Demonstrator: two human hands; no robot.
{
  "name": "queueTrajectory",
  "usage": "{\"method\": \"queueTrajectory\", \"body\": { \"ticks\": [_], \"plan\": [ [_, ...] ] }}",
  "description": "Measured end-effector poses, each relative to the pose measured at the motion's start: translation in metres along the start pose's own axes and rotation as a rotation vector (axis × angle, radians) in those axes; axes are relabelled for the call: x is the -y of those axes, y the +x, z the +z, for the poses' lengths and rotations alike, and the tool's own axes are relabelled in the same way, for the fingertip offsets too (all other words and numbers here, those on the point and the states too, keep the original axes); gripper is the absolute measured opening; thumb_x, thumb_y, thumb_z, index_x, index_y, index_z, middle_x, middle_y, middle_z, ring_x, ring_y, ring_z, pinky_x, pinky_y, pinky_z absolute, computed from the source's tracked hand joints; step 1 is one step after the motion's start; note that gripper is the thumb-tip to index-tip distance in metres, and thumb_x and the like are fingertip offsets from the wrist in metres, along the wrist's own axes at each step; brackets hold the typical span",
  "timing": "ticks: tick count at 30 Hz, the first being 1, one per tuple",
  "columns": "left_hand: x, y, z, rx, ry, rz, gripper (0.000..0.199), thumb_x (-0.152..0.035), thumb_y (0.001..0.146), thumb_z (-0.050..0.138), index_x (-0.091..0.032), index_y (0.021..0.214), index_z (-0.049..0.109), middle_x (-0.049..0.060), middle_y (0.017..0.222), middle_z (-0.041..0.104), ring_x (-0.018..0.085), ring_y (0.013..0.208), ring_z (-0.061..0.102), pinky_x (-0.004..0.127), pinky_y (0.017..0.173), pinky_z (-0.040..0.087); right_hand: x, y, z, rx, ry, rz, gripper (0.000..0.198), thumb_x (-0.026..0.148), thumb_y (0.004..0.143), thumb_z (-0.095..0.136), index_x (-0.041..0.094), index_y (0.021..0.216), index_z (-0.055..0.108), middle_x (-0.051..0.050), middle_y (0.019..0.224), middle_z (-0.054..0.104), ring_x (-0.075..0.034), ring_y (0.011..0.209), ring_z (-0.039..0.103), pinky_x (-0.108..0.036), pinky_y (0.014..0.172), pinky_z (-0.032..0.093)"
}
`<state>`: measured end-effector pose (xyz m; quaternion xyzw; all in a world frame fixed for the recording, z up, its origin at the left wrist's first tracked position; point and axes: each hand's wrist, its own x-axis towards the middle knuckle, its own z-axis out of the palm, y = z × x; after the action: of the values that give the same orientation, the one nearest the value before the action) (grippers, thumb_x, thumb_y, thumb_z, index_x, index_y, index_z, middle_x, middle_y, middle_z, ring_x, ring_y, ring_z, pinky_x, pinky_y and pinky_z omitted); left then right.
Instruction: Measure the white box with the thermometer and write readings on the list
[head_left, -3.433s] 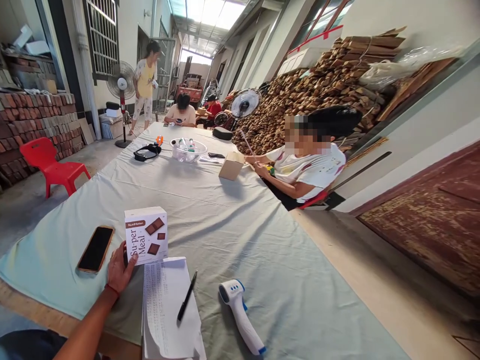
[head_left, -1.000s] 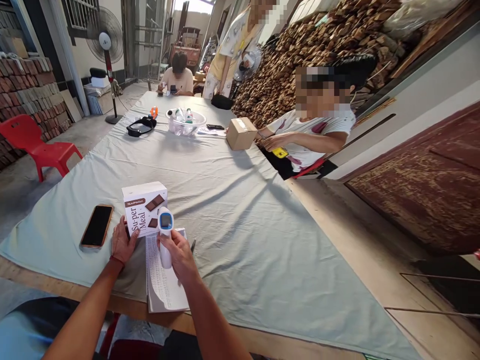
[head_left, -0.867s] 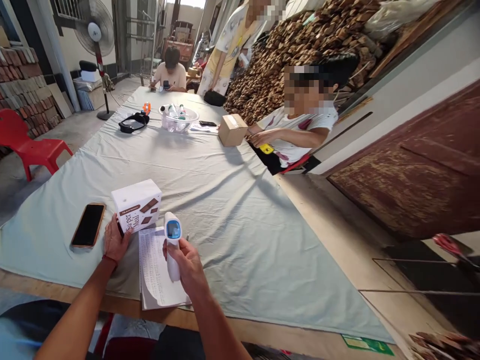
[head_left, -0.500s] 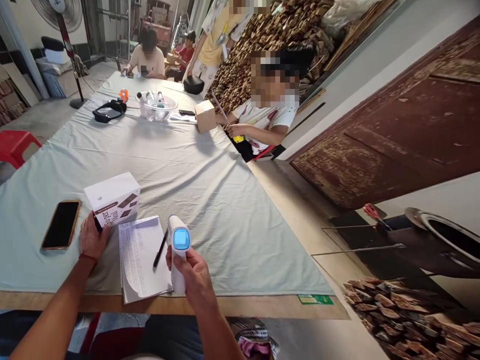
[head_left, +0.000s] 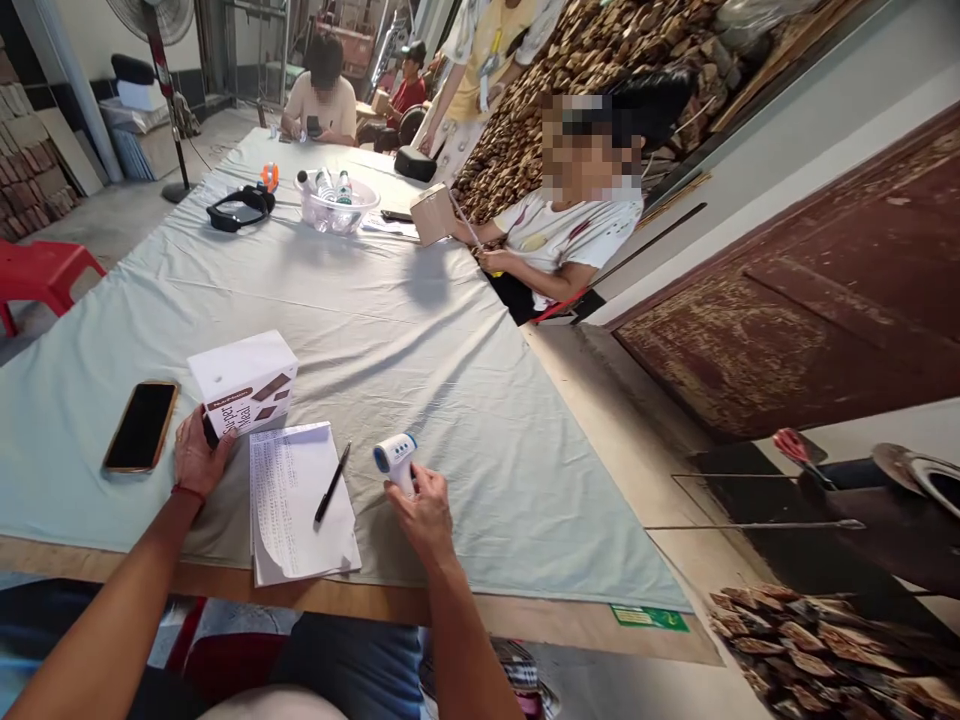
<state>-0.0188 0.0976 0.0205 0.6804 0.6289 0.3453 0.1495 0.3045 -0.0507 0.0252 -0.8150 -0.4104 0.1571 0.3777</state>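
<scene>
On the box (head_left: 244,383) under the left hand (head_left: 196,458), "Super Meal"; right-hand fingers (head_left: 420,485) grasp the thermometer (head_left: 394,459)

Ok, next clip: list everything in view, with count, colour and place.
thermometer: 1, white and blue, in right hand
box: 1, white, by left hand
phone: 1, black, left of box
notepad: 1, white, table edge
pen: 1, black, on notepad
bowl: 1, clear, far end, holds bottles
cardboard box: 1, brown, held by seated person
tablecloth: 1, pale green
chair: 1, red, left
left hand: on box
right hand: gripping thermometer
</scene>
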Motion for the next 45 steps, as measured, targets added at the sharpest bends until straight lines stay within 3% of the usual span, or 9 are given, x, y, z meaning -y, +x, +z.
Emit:
{"method": "queueTrajectory", "body": {
  "ticks": [5,9,16,22,25,29,32,36,45],
  "plan": [
    [0.004,-0.004,0.002,-0.011,0.02,0.03,0.069,-0.061,0.083,0.051,-0.013,0.132,0.05,0.02,0.129,0.059,0.038,0.127,0.049,0.053,0.107,0.041,-0.037,0.01,0.003,-0.058,-0.333,-0.073,0.046,0.04,0.08,0.056,0.014,0.116,0.065,-0.015,0.108,0.056,-0.031,0.102,0.055,-0.043,0.089,0.047],
    [0.005,-0.003,0.002,0.009,0.023,0.024,0.067,-0.061,0.083,0.051,-0.013,0.13,0.051,0.021,0.13,0.057,0.038,0.126,0.05,0.054,0.107,0.041,-0.02,0.005,0.014,-0.246,-0.32,-0.364,0.043,0.039,0.087,0.057,0.014,0.121,0.066,-0.017,0.114,0.058,-0.031,0.102,0.053,-0.045,0.09,0.044],
    [0.007,-0.017,0.008,-0.029,0.068,-0.007,0.068,-0.052,0.08,0.058,-0.011,0.132,0.046,0.023,0.132,0.055,0.039,0.129,0.048,0.058,0.111,0.038,0.014,0.007,0.053,0.124,-0.343,-0.718,0.037,0.012,0.091,0.048,0.025,0.113,0.074,-0.009,0.097,0.064,-0.022,0.089,0.053,-0.034,0.079,0.041],
    [-0.012,-0.071,0.016,-0.053,0.135,-0.055,0.089,-0.058,0.079,0.064,-0.007,0.145,0.033,0.027,0.143,0.046,0.042,0.135,0.042,0.061,0.111,0.036,0.008,0.021,0.035,0.278,-0.322,-0.818,0.022,0.016,0.092,0.054,0.023,0.097,0.074,-0.009,0.092,0.066,-0.023,0.088,0.054,-0.035,0.08,0.041],
    [-0.023,-0.087,0.015,-0.017,0.158,0.013,0.096,-0.062,0.077,0.067,-0.008,0.148,0.031,0.026,0.143,0.047,0.042,0.133,0.044,0.06,0.109,0.038,0.012,0.018,0.025,0.256,-0.041,-0.771,0.015,0.025,0.095,0.053,0.021,0.091,0.067,-0.007,0.087,0.064,-0.021,0.082,0.056,-0.035,0.078,0.045],
    [-0.028,-0.091,0.011,0.028,0.202,0.1,0.103,-0.064,0.072,0.071,-0.009,0.149,0.03,0.026,0.143,0.048,0.043,0.132,0.046,0.059,0.109,0.037,0.029,-0.011,0.036,0.104,0.478,-0.407,0.023,0.043,0.091,0.06,0.022,0.084,0.055,0.0,0.07,0.058,-0.015,0.061,0.054,-0.029,0.059,0.047],
    [-0.03,-0.09,0.009,0.039,0.226,0.106,0.106,-0.063,0.069,0.074,-0.008,0.149,0.03,0.027,0.143,0.047,0.044,0.131,0.046,0.06,0.109,0.036,0.043,-0.036,0.056,0.184,0.715,-0.204,0.026,0.045,0.089,0.062,0.022,0.08,0.053,0.004,0.058,0.055,-0.013,0.051,0.053,-0.027,0.051,0.045],
    [-0.033,-0.091,0.007,0.059,0.231,0.111,0.105,-0.057,0.067,0.077,-0.009,0.148,0.031,0.025,0.138,0.05,0.043,0.129,0.047,0.061,0.108,0.036,0.05,-0.052,0.077,0.288,0.71,-0.148,0.02,0.04,0.083,0.062,0.02,0.079,0.061,0.002,0.059,0.059,-0.014,0.052,0.056,-0.027,0.052,0.046],
    [-0.04,-0.092,0.005,0.085,0.241,0.127,0.097,-0.046,0.065,0.08,-0.01,0.145,0.038,0.023,0.137,0.053,0.042,0.129,0.047,0.059,0.112,0.032,0.039,-0.058,0.091,0.211,0.497,-0.276,0.01,0.03,0.077,0.057,0.023,0.07,0.055,0.004,0.057,0.053,-0.013,0.051,0.05,-0.026,0.052,0.044]
  ]
}}
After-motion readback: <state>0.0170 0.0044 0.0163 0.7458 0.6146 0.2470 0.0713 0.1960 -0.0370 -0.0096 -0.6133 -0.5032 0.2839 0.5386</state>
